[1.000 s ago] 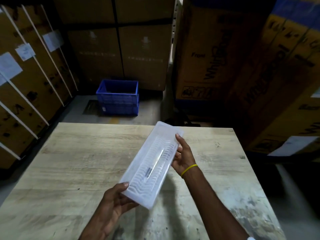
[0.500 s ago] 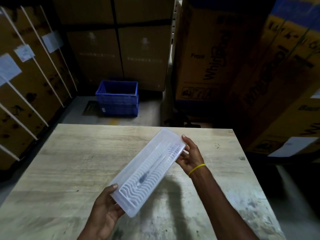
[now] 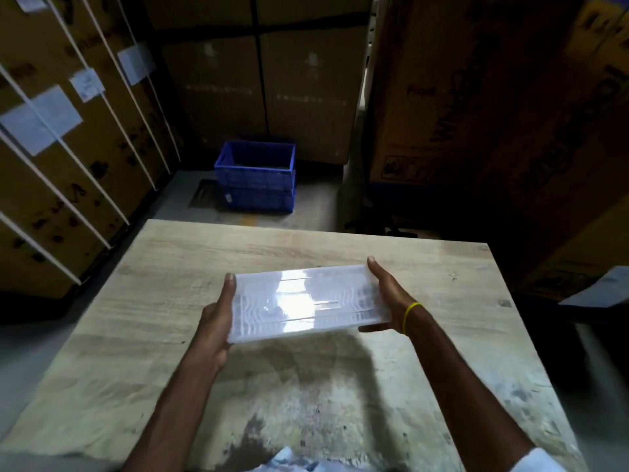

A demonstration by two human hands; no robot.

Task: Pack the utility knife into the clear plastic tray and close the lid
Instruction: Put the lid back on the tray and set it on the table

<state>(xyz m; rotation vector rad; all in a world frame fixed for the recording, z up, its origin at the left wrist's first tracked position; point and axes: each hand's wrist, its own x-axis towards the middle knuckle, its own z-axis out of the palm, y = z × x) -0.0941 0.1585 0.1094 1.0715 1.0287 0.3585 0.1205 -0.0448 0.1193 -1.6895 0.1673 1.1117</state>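
Note:
The clear plastic tray is held level above the wooden table, lying left to right with its lid on. My left hand grips its left end and my right hand grips its right end, a yellow band on that wrist. Glare on the lid and motion blur hide the utility knife; only a faint thin line shows inside near the right half.
A blue plastic crate stands on the floor beyond the table's far edge. Tall cardboard boxes wall in the back, left and right. A pale sheet lies off the table's right side.
The tray has swung from a diagonal tilt to lying level and crosswise. My left hand moved up to its left end, and my right hand shifted to the right end.

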